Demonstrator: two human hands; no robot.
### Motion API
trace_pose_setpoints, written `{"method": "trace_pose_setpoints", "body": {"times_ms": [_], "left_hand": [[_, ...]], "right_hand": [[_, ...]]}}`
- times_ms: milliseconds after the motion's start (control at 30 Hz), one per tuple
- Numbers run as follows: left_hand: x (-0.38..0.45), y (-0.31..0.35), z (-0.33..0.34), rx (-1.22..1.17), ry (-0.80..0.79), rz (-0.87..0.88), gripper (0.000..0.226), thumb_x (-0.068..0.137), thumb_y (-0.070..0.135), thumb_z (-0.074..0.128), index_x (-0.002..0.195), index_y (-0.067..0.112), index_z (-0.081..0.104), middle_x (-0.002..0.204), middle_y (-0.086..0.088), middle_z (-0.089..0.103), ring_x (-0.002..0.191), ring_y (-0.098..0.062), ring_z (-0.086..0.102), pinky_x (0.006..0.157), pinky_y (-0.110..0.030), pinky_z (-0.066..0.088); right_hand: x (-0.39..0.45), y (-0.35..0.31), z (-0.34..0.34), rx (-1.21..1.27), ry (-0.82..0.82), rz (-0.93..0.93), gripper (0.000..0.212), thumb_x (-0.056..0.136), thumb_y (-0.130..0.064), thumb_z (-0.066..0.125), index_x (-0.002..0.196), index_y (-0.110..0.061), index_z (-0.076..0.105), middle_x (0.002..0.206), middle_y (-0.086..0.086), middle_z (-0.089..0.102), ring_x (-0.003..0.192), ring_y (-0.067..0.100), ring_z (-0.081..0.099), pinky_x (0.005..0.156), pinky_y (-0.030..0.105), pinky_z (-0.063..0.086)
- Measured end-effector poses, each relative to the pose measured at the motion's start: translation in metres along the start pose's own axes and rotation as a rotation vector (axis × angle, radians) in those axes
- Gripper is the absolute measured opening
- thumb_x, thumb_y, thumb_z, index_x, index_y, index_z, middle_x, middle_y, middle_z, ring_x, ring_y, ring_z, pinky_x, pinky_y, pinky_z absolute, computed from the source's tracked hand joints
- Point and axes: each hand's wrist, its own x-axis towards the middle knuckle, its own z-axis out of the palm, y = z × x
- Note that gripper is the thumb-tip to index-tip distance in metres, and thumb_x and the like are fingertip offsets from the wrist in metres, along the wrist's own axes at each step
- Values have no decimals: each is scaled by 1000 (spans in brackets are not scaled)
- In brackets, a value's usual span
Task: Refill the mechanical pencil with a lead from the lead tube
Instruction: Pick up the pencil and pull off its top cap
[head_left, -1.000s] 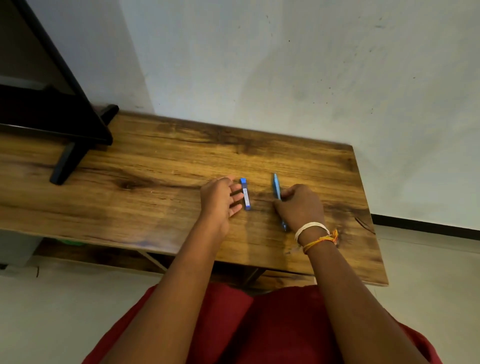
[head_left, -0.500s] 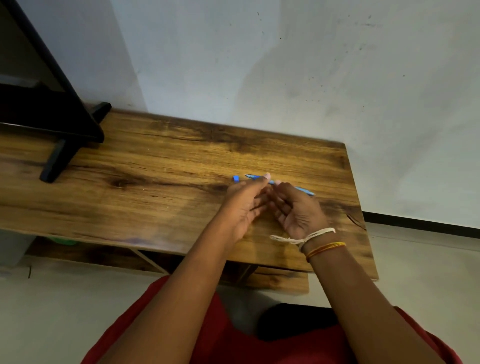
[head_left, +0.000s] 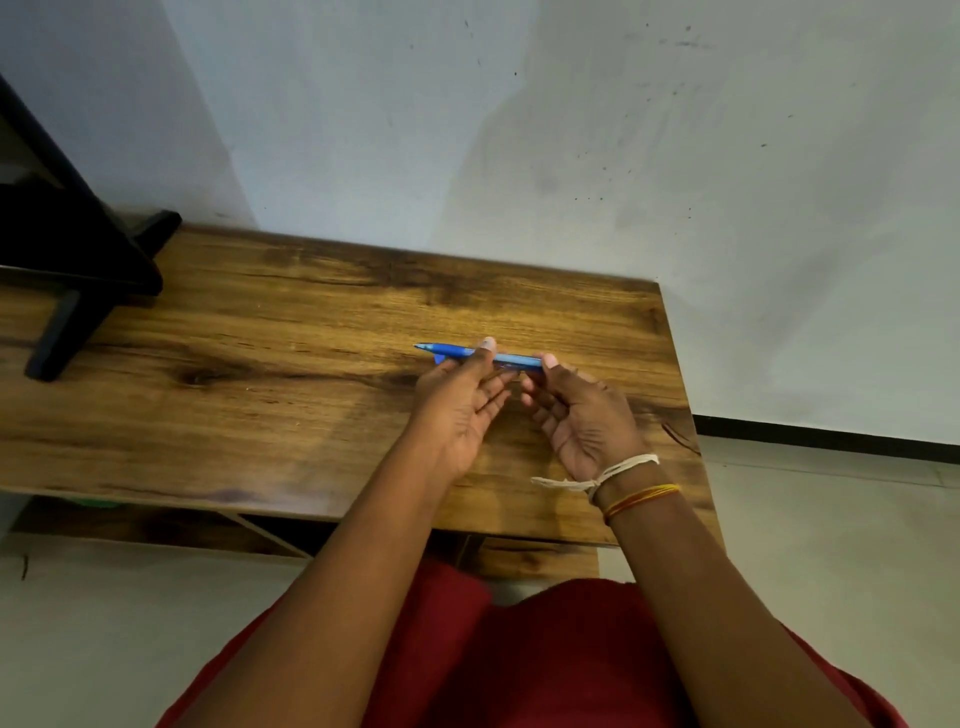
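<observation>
Far left of the frame there's a black stand (head_left: 67, 291) on the wooden tabletop (head_left: 270, 395). Mid-frame, the left hand (head_left: 457, 400) pinches the blue mechanical pencil (head_left: 478, 355) near its tip end, and the right hand (head_left: 582, 415) has its fingers (head_left: 548, 362) closed on the other end. The pencil is held above the tabletop, long axis horizontal, point aimed frame-left. The lead tube isn't visible (maybe tucked in a palm). Risk: pull the cap too hard and small parts could fly off.
</observation>
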Motion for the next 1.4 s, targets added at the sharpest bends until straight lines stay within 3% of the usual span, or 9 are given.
{"method": "trace_pose_setpoints", "body": {"times_ms": [133,433,567,700,867,1033,1133,1267,1400], "left_hand": [[-1,-8,4,9,-24,6,4,86,13,65,90,10,65,72,-4,73,65,-10,70,59,-22,57],[4,-7,2,41,2,8,16,88,16,61,102,8,64,91,-9,73,81,-13,71,71,-25,57],[6,-5,-3,5,19,11,16,88,13,61,103,7,61,101,-14,71,90,-19,71,81,-31,56],[8,2,-6,-26,41,7,13,88,12,61,101,8,61,98,-13,72,87,-18,72,78,-30,56],[10,4,-7,-27,54,6,12,88,13,62,98,8,61,97,-13,72,86,-18,72,77,-29,56],[10,4,-9,-27,54,-3,10,87,13,63,96,9,61,94,-12,73,83,-17,74,73,-28,57],[9,2,-8,-17,47,-2,11,86,13,63,96,9,61,95,-12,74,83,-16,74,72,-27,57],[10,-1,-5,-2,30,12,16,87,13,62,102,8,61,100,-15,72,87,-18,73,78,-29,57],[9,-3,-4,-5,16,14,24,89,11,61,111,3,59,106,-19,70,95,-22,71,83,-31,56]], "right_hand": [[-1,1,0,-3,-23,-4,9,88,-7,62,91,1,67,83,14,68,66,15,70,62,22,59],[4,-2,-6,-11,-35,30,16,93,-10,56,96,5,63,78,14,73,68,18,74,61,24,61],[14,-7,-19,-473,241,-104,16,88,-5,63,101,4,66,78,8,68,66,15,67,59,24,60],[20,-11,-37,-998,389,-249,7,81,-8,69,87,-9,73,88,11,74,87,24,71,87,41,57],[16,-9,-37,-1180,429,-364,4,77,-17,74,81,-16,75,84,3,74,84,19,68,78,25,48],[19,-10,-38,-1189,397,-289,9,75,-19,76,84,-18,73,77,-2,66,83,19,66,74,24,45],[17,-9,-32,-1132,367,-390,15,76,-21,75,89,-17,72,79,-4,67,82,15,65,75,24,47],[12,-3,-13,-846,124,-429,15,82,-13,71,96,-16,72,93,4,73,90,17,69,83,35,57],[11,-1,-7,-704,15,-403,13,85,-6,68,90,-16,72,85,4,73,79,11,69,75,27,58]]}}
